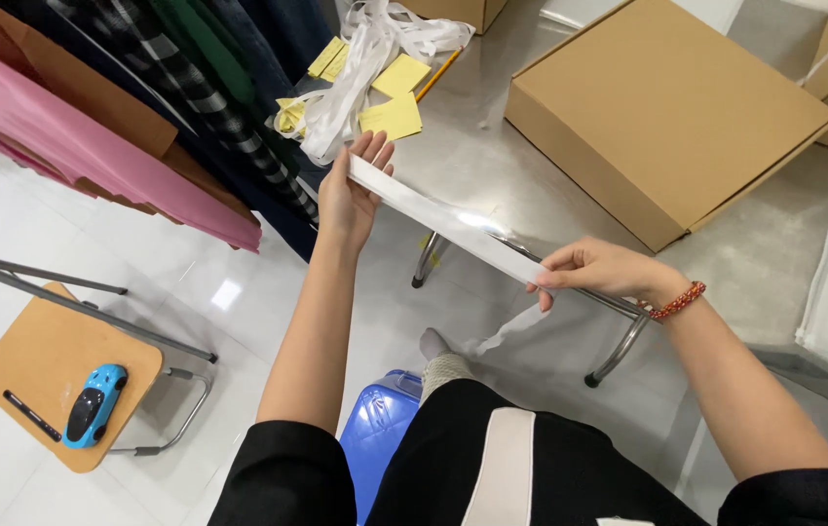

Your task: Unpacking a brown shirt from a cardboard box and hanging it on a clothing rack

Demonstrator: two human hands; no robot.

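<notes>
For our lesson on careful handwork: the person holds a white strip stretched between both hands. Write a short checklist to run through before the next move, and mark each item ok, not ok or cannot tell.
1. Left hand grips one end of the white strip: ok.
2. Right hand pinches the strip near its other end: ok.
3. Strip is taut and flat between the hands: ok.
4. Loose tail below the right hand hangs free of the table leg: cannot tell.
5. Cardboard box lies apart from the hands: ok.
6. Yellow paper slips and pencil lie apart from the strip: ok.
</notes>
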